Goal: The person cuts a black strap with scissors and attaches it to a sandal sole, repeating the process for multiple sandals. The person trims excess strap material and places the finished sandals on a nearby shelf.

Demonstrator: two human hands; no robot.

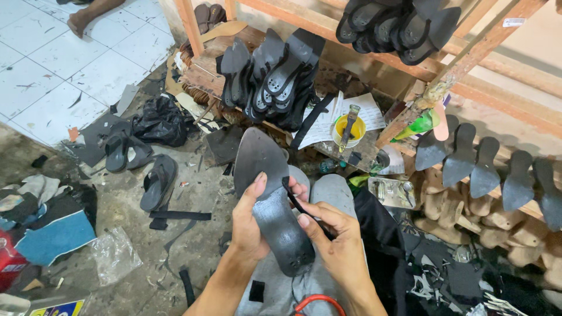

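Observation:
My left hand (250, 225) grips a long black pointed shoe sole (266, 193) from its left edge, thumb on top, holding it over my lap. My right hand (333, 240) pinches a thin black strap (294, 196) against the sole's right edge; the strap runs from the sole's middle down under my fingers. My grey-trousered knees (331, 190) show beneath the sole.
A stack of black soles (275, 76) stands on a wooden rack, more (398, 26) above. A yellow glue pot with a brush (349, 130) sits by papers. Black soles on tan lasts (486, 169) line the right. Sandals (158, 181) and scraps litter the floor; another person's foot (79, 22) is top left.

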